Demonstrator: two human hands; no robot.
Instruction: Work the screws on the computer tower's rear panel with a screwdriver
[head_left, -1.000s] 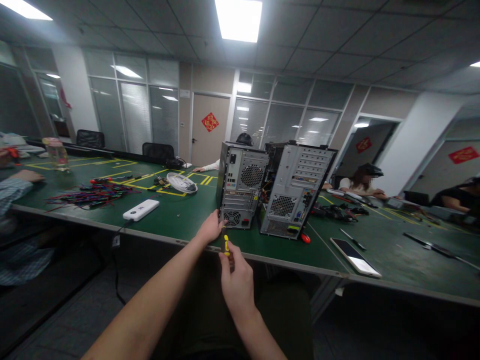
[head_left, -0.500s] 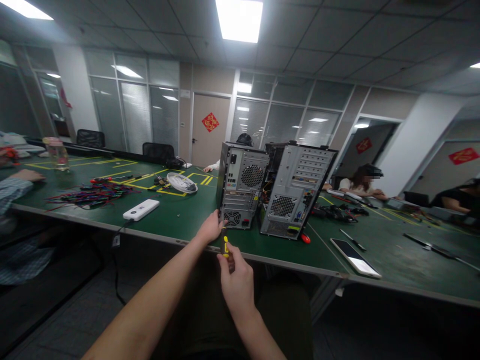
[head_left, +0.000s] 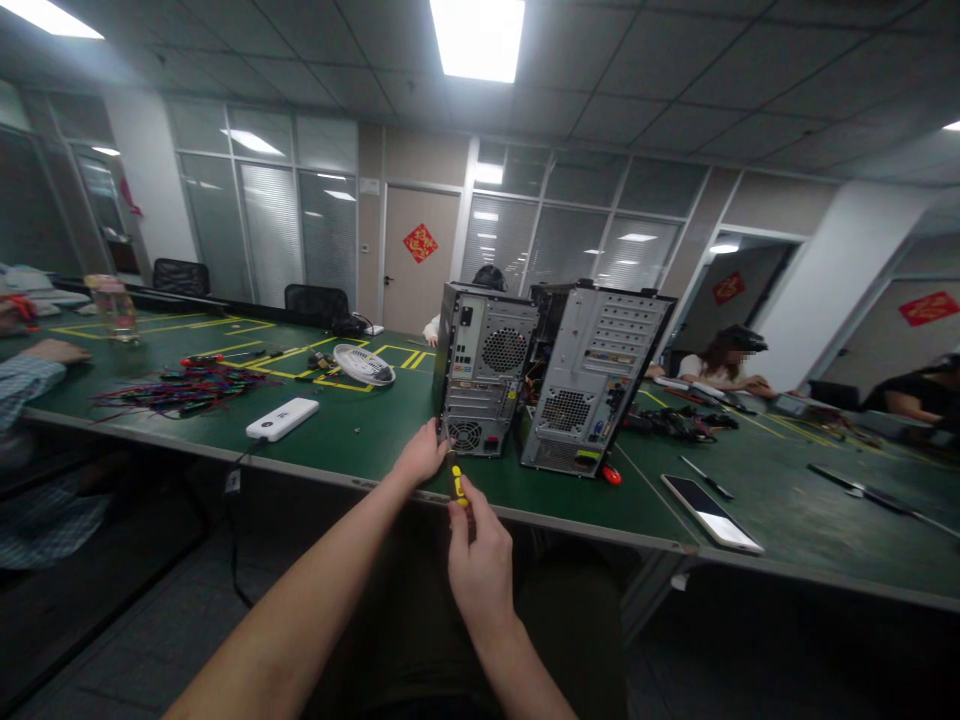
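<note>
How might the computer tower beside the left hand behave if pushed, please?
The computer tower would probably be stiff, since it looks metal-cased. Standing taller than wide, it might tip if pushed high up. Pushed low, it may slide, as the green tabletop looks smooth.

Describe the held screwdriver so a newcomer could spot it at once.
On the green table, find the left computer tower, its back facing us. Below its lower vent, the right hand grips the screwdriver, which points up toward the left hand. Its yellow-and-dark handle sets it apart from the red item by the right tower.
</note>
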